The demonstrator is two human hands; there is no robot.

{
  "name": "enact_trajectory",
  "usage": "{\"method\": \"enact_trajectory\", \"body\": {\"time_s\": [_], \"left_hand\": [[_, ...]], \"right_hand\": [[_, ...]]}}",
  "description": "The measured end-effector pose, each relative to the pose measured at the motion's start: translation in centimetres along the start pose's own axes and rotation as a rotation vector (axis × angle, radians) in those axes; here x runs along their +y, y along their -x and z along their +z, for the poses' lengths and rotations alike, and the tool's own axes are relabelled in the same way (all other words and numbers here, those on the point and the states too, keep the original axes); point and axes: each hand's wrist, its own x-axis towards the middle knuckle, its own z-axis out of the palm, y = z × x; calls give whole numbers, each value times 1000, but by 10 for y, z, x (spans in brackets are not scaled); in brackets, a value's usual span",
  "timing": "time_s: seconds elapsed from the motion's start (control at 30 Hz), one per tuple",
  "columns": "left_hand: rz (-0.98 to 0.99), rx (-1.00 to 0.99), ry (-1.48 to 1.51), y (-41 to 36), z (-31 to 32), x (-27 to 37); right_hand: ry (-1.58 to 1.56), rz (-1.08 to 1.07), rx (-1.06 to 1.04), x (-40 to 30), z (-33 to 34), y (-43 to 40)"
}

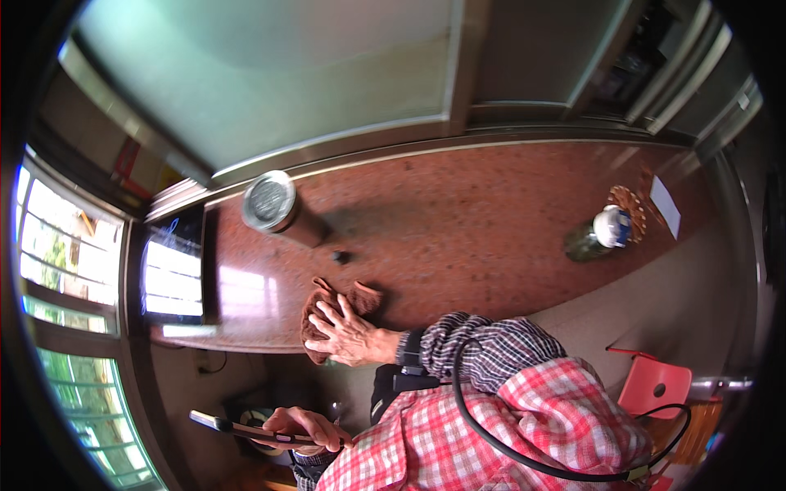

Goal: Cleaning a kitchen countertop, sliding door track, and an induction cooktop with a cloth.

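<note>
My right hand (347, 337) holds a brown cloth (367, 299) down at the front edge of a reddish speckled stone tabletop (430, 233). Its fingers are spread over the cloth, and part of the cloth hangs past the edge. Lower down, my left hand (301, 426) grips a smartphone (245, 429), seen nearly edge-on; its screen is hidden from me. Beyond the cloth stands a tumbler with a clear lid (270, 199). A small dark object (340, 256), too small to name, lies between the tumbler and the cloth.
At the tabletop's right stands a dark green bottle (580, 244) with a white and blue top, near a round brown trivet (635, 208) and a white paper (665, 205). A black glossy panel (174, 264) adjoins the left end. Behind is frosted glass (307, 73); a red chair (654, 383) stands at right.
</note>
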Motion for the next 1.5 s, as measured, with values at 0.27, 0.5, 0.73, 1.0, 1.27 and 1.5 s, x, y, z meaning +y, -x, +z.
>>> {"method": "enact_trajectory", "body": {"time_s": [0.27,0.5,0.73,1.0,1.27,1.5], "left_hand": [[-168,-132,198,-92,15,-139],[-263,-154,178,-123,44,-219],[-245,-97,127,-135,57,-234],[-176,274,241,-165,59,-237],[-145,202,142,-158,26,-214],[-71,93,134,-174,22,-227]], "right_hand": [[178,350,105,57,-118,240],[204,513,184,91,-197,400],[384,968,209,126,-250,503],[107,1336,483,180,-254,480],[-289,1021,395,161,-310,422],[-350,893,414,153,-279,396]]}}
